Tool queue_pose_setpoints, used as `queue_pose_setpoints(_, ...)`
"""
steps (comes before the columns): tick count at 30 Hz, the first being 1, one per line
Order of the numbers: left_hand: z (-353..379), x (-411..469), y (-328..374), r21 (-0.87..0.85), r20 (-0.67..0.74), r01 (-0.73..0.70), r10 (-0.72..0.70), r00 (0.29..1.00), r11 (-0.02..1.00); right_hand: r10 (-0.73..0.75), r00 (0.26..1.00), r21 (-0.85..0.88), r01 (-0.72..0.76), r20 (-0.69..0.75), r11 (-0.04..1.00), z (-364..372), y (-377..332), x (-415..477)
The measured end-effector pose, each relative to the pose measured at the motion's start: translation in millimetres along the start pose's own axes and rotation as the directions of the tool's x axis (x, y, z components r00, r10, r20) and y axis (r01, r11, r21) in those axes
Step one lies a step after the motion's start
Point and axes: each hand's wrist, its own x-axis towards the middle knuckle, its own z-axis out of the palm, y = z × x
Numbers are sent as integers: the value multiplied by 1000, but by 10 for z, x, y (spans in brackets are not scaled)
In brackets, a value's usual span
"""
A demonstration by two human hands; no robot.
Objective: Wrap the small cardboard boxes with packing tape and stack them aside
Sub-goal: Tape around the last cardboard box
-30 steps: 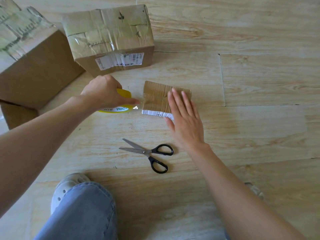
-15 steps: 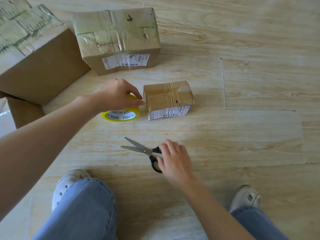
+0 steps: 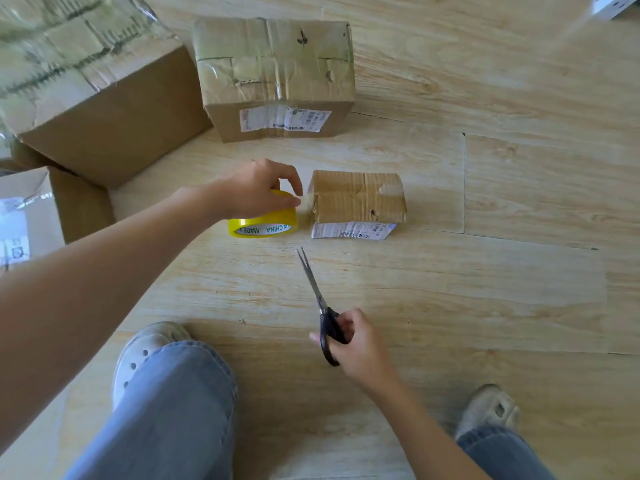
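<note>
Fingers (image 3: 349, 329) of the right hand (image 3: 362, 344) gripped the black handles of the scissors (image 3: 313, 282), the blades slightly parted and aimed toward the gap between the tape roll (image 3: 265, 225) and the small box (image 3: 356, 199). One second earlier this hand lay flat on the box top. Half a second earlier it was reaching for the scissors, which then lay on the floor (image 3: 467, 299). The left hand (image 3: 254, 192) gripped the yellow roll from above, thumb and forefinger pinched at its edge just beside the box's left end, where a short clear strip appeared to bridge the two. The box sat on the floor at centre, near two larger taped boxes (image 3: 277, 74) behind it. Judged step: the strip was laid and awaited cutting, and the box was not yet stacked aside.
</note>
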Motion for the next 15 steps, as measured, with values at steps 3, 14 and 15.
queue_pose_setpoints(3,0,-16,0,-23,-11,-10,10,1000,1000,42,994,232,-66,106,970,-16,-174,-71)
queue_pose_setpoints(14,18,-32,-25,-13,-3,1,-1,1000,1000,-53,995,403,15,82,915,-103,-818,129)
queue_pose_setpoints(15,22,-27,-32,-9,-12,6,-6,1000,1000,-62,995,393,27,74,919,-110,-819,141)
